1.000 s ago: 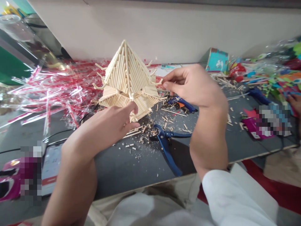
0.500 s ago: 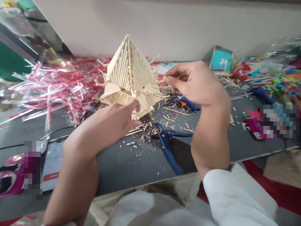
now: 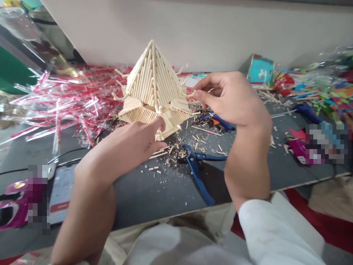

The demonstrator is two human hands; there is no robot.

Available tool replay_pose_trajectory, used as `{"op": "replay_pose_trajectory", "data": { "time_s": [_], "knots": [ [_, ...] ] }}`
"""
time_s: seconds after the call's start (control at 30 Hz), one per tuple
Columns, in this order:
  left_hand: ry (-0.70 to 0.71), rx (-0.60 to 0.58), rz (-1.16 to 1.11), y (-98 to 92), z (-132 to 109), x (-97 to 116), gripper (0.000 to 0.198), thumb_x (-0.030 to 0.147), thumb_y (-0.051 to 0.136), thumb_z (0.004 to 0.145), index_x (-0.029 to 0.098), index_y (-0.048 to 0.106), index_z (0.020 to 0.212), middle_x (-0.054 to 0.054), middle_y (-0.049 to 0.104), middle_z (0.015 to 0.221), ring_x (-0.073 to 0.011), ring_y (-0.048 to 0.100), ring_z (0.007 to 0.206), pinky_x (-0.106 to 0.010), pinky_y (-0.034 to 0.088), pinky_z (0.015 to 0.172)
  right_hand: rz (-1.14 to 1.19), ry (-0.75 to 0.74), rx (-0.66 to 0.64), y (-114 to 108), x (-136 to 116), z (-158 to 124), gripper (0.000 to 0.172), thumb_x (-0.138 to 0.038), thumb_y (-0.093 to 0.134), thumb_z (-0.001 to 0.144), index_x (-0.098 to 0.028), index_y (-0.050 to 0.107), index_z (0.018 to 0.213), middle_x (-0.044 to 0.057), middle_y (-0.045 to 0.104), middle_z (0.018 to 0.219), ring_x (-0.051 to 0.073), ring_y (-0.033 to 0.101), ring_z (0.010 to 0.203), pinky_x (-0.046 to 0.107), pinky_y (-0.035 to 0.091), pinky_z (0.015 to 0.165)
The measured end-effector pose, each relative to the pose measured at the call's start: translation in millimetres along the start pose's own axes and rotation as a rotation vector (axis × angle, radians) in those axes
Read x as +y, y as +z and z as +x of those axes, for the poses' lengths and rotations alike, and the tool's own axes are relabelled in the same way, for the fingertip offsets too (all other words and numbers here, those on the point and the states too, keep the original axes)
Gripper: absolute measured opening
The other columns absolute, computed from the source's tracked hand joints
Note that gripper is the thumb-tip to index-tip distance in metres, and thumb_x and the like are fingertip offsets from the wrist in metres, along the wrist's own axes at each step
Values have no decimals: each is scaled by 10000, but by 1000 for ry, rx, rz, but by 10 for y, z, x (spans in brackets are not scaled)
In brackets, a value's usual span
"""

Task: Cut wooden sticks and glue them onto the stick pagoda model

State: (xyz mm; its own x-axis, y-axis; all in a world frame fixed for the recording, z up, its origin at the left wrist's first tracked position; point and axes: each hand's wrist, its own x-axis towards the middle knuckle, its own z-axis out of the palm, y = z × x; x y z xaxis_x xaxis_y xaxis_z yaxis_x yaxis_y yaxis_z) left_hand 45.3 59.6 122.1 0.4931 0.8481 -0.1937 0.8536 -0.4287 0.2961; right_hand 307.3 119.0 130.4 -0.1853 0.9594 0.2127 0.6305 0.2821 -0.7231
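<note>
Both hands are bare, the left hand [image 3: 129, 145] and the right hand [image 3: 231, 97], and so are the 2 forearms. A white sleeve [image 3: 275, 235] (smooth and loosely cut) covers the right arm from the elbow up. Pale cream clothing [image 3: 165, 243] lies in soft creases along the bottom edge.

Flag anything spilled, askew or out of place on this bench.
Offcuts and sawdust litter the dark table around the blue cutters, below the stick roof model held by the left hand and right hand. Red-and-clear wrappers sprawl at left. Stick ends jut unevenly from the model's left side.
</note>
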Motion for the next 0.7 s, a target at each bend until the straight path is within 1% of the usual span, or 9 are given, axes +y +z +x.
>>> {"op": "replay_pose_trajectory", "data": {
  "time_s": [0.07, 0.13, 0.3, 0.43, 0.53, 0.7],
  "knots": [
    [2, 2, 10, -5, -1, 8, 369, 450, 548, 1028, 246, 555, 1336, -49, 732, 846, -226, 687, 731, -303, 432, 681, -10, 10, 6, 13, -23, 0, 55, -311, 736, 918, -279, 752, 876, 25, 797, 853, 208, 716, 677, 326, 545, 622],
    [5, -1, 14, -8, 0, 13, 376, 442, 550, 1029, 240, 554, 1346, -56, 735, 862, -230, 695, 749, -306, 439, 685, -24, 3, 10, 26, -37, 5, 71, -289, 707, 930, -276, 743, 871, 23, 797, 855, 202, 710, 649, 325, 544, 614],
    [11, 4, 8, -1, 0, 1, 393, 447, 549, 1030, 231, 552, 1358, -55, 734, 853, -225, 694, 746, -305, 442, 694, -114, -11, 28, 35, -76, -6, 92, -283, 693, 924, -270, 733, 842, 36, 799, 840, 233, 727, 673, 355, 566, 652],
    [9, 1, 6, 3, -4, -4, 385, 456, 542, 1032, 242, 548, 1351, -45, 725, 838, -219, 680, 721, -301, 420, 670, -187, 1, 58, 33, -129, -39, 70, -296, 693, 910, -275, 747, 869, 59, 808, 852, 260, 741, 689, 382, 568, 683],
    [9, 0, 9, 1, -7, -3, 378, 453, 543, 1030, 246, 548, 1345, -38, 713, 820, -213, 672, 702, -298, 408, 655, -265, -3, 77, 38, -168, -59, 102, -363, 681, 915, -299, 760, 903, 66, 819, 876, 289, 749, 740, 412, 571, 738],
    [24, 13, 28, 6, -10, -15, 370, 449, 557, 1024, 250, 549, 1337, -41, 715, 825, -213, 678, 711, -290, 415, 664, -357, -10, 85, 66, -229, -82, 158, -413, 620, 937, -354, 765, 913, 62, 824, 965, 348, 753, 917, 475, 554, 862]
  ]
}}
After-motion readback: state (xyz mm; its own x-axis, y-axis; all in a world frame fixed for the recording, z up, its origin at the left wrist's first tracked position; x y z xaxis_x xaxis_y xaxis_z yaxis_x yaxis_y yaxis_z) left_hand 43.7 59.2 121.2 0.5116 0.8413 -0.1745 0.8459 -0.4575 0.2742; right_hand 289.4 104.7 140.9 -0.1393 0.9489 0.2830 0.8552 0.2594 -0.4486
